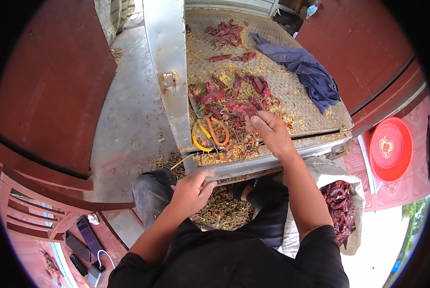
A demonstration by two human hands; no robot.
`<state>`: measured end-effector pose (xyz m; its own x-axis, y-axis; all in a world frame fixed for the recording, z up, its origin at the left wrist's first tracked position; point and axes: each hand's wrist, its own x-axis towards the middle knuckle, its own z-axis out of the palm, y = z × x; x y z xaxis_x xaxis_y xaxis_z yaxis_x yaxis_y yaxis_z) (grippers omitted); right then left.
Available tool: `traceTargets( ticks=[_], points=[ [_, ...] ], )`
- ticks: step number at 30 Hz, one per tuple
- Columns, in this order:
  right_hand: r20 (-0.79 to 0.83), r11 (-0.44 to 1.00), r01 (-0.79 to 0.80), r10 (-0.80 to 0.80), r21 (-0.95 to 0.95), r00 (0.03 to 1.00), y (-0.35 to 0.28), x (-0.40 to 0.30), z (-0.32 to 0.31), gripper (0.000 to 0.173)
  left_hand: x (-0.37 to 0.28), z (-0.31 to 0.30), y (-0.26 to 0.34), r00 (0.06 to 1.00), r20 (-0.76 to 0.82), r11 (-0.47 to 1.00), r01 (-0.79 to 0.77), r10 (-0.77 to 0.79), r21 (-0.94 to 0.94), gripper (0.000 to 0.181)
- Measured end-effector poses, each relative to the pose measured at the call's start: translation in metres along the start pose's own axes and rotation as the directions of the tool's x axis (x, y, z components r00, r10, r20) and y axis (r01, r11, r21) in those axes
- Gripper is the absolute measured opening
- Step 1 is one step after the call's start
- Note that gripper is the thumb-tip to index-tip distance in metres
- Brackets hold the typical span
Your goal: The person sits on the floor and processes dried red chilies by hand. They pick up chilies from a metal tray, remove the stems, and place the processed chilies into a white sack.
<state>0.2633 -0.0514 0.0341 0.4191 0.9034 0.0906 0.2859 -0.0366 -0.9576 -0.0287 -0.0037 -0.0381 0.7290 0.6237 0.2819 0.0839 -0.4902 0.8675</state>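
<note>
My right hand [270, 131] pinches the near end of a dried red pepper [240, 108], at the front of a loose pile of dried peppers [215, 93] on a ridged metal platform [290, 97]. My left hand [195, 190] is just in front of the platform's metal front edge [236, 167], thumb and fingers apart, with nothing visible in it. Scissors with one yellow and one orange handle loop [217, 132] lie left of my right hand, blades pointing away. Yellow seeds [215, 158] and stem bits surround them.
Farther back lie more dried peppers [229, 33] and a blue cloth garment [304, 70]. A metal post [167, 46] with a latch rises at left. A white sack [357, 212] of dried peppers stands right of my leg. Stem scraps [224, 210] cover the floor. Phones [90, 235] lie on a chair.
</note>
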Motion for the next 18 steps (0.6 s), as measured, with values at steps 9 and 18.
traceTargets(
  ticks=[9,18],
  points=[
    [0.22,0.98,-0.197,0.19,0.011,0.957,-0.023,-0.104,0.021,0.032,0.035,0.008,0.038,0.976,-0.087,0.819,0.119,-0.201,-0.561,0.029],
    [0.407,0.992,-0.104,0.126,-0.075,0.905,-0.039,-0.12,0.023,0.038,0.017,0.006,0.047,0.991,0.035,0.98,-0.12,0.127,-0.159,0.019]
  ],
)
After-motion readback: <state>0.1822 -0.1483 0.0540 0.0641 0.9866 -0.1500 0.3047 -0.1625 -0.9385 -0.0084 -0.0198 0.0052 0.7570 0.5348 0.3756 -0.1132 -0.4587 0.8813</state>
